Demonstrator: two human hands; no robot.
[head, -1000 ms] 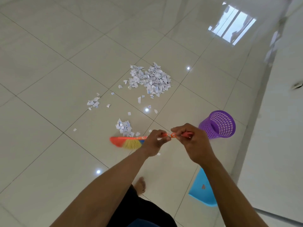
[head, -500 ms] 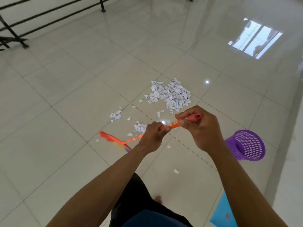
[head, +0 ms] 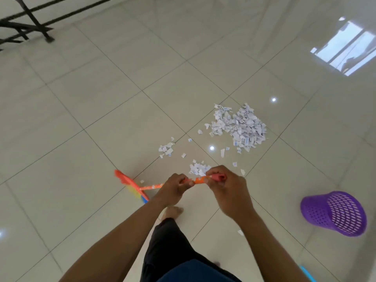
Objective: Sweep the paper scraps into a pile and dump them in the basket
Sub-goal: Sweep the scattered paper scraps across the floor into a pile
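Note:
Both hands hold an orange broom. My left hand grips the handle lower down and my right hand grips its red top end. The broom head with coloured bristles sits low on the floor to my left. A large pile of white paper scraps lies ahead and to the right. A small cluster and another small clump lie nearer, with single scraps scattered between them. The purple mesh basket lies tipped on its side at the right.
The floor is glossy pale tile with bright reflections. A black metal railing stands at the far left. A sliver of the blue dustpan shows at the bottom right edge. My bare foot is just below the hands.
The view has swung left and downward, so the pile and basket sit further right. The broom head has moved left, away from the small clump it was beside. Both hands kept their hold.

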